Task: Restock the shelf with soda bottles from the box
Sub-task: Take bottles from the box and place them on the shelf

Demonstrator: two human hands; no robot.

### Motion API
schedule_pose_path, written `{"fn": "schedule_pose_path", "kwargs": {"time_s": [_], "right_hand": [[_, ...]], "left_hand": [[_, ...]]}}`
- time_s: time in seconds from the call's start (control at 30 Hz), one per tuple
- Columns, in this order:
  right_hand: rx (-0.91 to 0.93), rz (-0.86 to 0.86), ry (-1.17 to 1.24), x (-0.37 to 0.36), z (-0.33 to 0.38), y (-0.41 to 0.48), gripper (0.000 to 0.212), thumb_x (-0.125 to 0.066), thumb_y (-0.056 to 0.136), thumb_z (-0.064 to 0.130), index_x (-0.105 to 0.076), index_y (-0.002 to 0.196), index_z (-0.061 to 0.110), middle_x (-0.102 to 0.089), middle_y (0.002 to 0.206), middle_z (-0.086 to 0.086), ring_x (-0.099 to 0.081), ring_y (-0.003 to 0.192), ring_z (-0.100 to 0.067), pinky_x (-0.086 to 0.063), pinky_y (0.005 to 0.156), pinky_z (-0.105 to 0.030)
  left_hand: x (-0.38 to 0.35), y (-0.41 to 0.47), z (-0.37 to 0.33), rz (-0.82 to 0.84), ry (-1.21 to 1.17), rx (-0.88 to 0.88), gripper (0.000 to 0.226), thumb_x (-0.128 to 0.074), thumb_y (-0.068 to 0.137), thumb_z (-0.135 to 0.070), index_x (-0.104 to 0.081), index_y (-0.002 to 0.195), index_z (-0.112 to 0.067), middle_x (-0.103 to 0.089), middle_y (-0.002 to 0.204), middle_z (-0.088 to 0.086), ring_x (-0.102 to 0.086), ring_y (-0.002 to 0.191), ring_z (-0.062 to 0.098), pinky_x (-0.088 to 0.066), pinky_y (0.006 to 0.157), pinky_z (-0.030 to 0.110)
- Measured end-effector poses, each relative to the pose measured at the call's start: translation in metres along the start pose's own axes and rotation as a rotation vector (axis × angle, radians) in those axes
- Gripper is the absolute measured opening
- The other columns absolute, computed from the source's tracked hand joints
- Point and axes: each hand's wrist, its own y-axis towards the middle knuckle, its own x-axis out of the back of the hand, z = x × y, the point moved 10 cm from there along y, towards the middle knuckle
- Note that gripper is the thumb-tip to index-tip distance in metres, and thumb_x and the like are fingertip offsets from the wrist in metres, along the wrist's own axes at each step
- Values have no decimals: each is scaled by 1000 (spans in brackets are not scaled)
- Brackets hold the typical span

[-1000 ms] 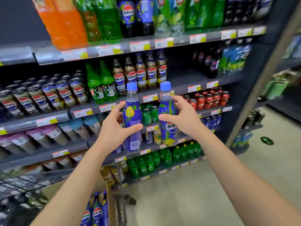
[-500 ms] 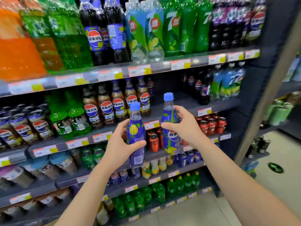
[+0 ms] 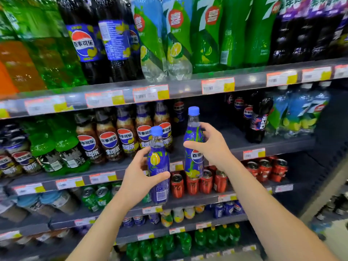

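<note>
Closest to the viewer, two bare forearms reach up from 6 o'clock toward a supermarket drinks display. The left hand (image 3: 139,178) wraps its thumb and curled fingers round the lower body of a small clear plastic soda bottle with a purple-blue label and blue cap (image 3: 157,162), held upright just below the middle of the view. At its 2 o'clock, the right hand (image 3: 209,147) grips a second matching purple-labelled bottle (image 3: 192,135), thumb across the front and fingers curled behind. This one is also upright and sits higher. The two bottles are near each other but apart, both in the air in front of the shelving.

Behind them, at 5 o'clock, red drink cans (image 3: 192,183) stand on a lower shelf. Farther back, the dark grey middle shelf (image 3: 235,140) shows a bare stretch at 3 o'clock of the raised bottle. Brown cola bottles (image 3: 109,142) stand at 9 o'clock and a black Pepsi bottle (image 3: 259,121) at 3 o'clock. Above, at 12 o'clock, large green 7-Up bottles (image 3: 207,34) line the top shelf.
</note>
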Motion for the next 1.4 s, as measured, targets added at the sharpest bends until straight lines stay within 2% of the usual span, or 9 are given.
{"fn": "schedule_pose_path", "kwargs": {"time_s": [0.17,0.33,0.47,0.57,0.7,0.83,1.03,1.2,1.4], "right_hand": [[30,22,41,2,-7,61,61,-93,67,27,-64,119,31,-78,99,1,-76,91,-18,-60,89,-47],[95,60,118,-5,-4,99,44,-93,68,24,-68,103,28,-80,90,-2,-76,84,-21,-61,88,-48],[153,17,65,-1,4,125,53,-95,64,28,-62,105,33,-76,101,2,-73,93,-17,-60,91,-42],[187,-14,-49,-2,-1,137,77,-95,64,32,-59,131,24,-68,114,4,-67,105,-15,-56,96,-35],[184,-57,33,-7,-19,145,71,-95,66,29,-59,126,24,-72,106,6,-71,99,-15,-58,94,-42],[245,-99,16,-10,-17,140,74,-91,73,30,-54,136,18,-68,106,6,-68,100,-15,-55,92,-31],[257,70,-92,-22,-29,131,104,-88,77,18,-27,159,29,-59,141,-1,-61,120,-17,-50,103,-32],[227,78,-107,-24,-50,131,111,-88,76,15,-19,159,38,-58,141,1,-62,121,-19,-55,102,-45],[240,11,-133,-29,-47,146,107,-87,76,14,-22,160,31,-60,141,-3,-61,119,-16,-52,104,-38]], "left_hand": [[-21,10,-2,-41,-9,4,81,-96,69,-25,-47,129,-50,-68,116,-18,-64,103,-12,-49,80,5],[-36,23,3,-102,-32,0,87,-97,67,-34,-49,138,-43,-70,121,-13,-68,111,3,-57,97,33],[-40,29,5,-143,-30,-1,87,-98,65,-37,-50,137,-44,-71,122,-14,-67,114,5,-56,99,40],[-41,29,6,-164,-23,8,86,-98,65,-34,-49,136,-46,-72,119,-15,-68,112,4,-57,98,36],[-44,26,10,-171,-27,3,81,-97,68,-26,-51,131,-47,-74,115,-12,-71,106,6,-58,96,37],[-48,26,12,-163,-14,-16,82,-97,67,-29,-51,131,-48,-73,115,-15,-70,107,6,-57,96,35],[-54,25,12,-184,-65,-14,83,-97,67,-25,-48,128,-50,-73,109,-20,-71,103,3,-57,89,25],[-57,22,9,-156,-87,-32,83,-96,69,-22,-50,135,-40,-73,108,-20,-71,101,2,-56,84,17],[-53,25,10,-168,-93,-46,83,-96,69,-22,-50,137,-38,-73,107,-21,-70,103,2,-52,82,13]]}}
